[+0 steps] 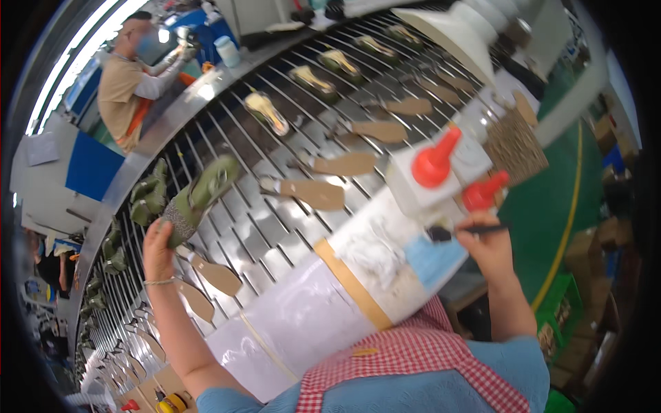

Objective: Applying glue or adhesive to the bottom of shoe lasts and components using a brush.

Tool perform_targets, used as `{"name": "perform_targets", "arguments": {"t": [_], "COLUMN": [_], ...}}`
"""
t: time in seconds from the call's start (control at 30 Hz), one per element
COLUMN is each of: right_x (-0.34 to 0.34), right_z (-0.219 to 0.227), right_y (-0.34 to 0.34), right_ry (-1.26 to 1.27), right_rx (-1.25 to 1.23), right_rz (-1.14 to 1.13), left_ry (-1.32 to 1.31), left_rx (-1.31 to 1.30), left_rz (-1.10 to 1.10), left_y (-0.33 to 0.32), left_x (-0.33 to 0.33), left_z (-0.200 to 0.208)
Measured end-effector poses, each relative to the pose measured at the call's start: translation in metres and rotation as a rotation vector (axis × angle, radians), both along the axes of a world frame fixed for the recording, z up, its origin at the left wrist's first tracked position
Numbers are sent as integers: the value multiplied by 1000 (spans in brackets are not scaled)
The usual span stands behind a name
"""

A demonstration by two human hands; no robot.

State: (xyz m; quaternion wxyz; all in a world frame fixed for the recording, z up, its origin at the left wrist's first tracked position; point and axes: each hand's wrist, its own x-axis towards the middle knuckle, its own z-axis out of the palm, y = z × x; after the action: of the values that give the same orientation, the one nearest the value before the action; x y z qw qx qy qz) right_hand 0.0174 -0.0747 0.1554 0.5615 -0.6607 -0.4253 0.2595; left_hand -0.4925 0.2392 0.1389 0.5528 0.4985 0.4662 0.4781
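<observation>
My left hand (pixel 159 246) grips an olive-green shoe upper (pixel 198 198) by its speckled end, holding it above the slatted conveyor. In my right hand (pixel 487 241) is a small brush (pixel 475 231) with a dark handle, pinched between thumb and fingers. Its dark tip hangs over the white work ledge, close to a bottle with a red spout cap (pixel 436 160) and a second red spout cap (pixel 485 193). A crumpled white cloth (pixel 375 253) and a light-blue cloth-like piece (pixel 432 260) lie on the ledge near the brush.
Tan soles (pixel 311 194) and shoe pieces with yellowish insides (pixel 266 112) line the curved conveyor. More green uppers (pixel 148 194) sit on its left. A white duct hood (pixel 451 34) hangs at the upper right. Across the belt a person (pixel 131 82) works; a green crate (pixel 561 306) stands at right.
</observation>
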Motion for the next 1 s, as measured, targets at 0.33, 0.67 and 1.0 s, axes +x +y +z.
{"name": "perform_targets", "arguments": {"t": [0.33,0.67,1.0], "right_x": [22,8,35], "right_z": [-10,-14,-43], "right_y": [0,-1,-6], "right_ry": [-503,-615,-405], "right_rx": [-264,-335,-111], "right_rz": [-16,11,38], "left_ry": [322,1190,258], "left_rx": [-52,353,-412], "left_rz": [-677,-366,-543], "left_y": [-110,-256,-213], "left_x": [72,96,26], "left_z": [-43,-21,-68]}}
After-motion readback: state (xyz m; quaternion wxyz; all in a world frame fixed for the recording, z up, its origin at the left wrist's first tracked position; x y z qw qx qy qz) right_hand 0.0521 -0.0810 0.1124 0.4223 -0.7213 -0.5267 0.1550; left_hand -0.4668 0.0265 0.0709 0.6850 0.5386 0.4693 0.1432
